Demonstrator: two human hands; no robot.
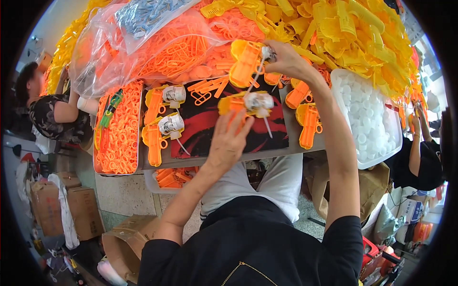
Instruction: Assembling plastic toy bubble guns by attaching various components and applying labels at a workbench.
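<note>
My right hand (290,59) grips the white end of a yellow-and-orange plastic toy gun assembly (244,62), lifted above the far side of the mat, with a pale wire or tube hanging from it. Nearer to me, my left hand (229,141) has its fingers around the orange handle of a second such assembly (259,103). This one has a white, wrapped-looking cylinder and a dangling pale strip. Two similar assemblies lie at the left of the black-and-red mat (205,128), among them one toy gun (155,140). More lie at the right, including an orange toy gun (308,125).
A tray of small orange rings (119,148) with green-handled cutters (113,107) stands left. At right is a bin of white caps (365,128). Bagged orange clips (176,52) and heaped yellow shells (343,38) fill the back. Other people sit at both sides.
</note>
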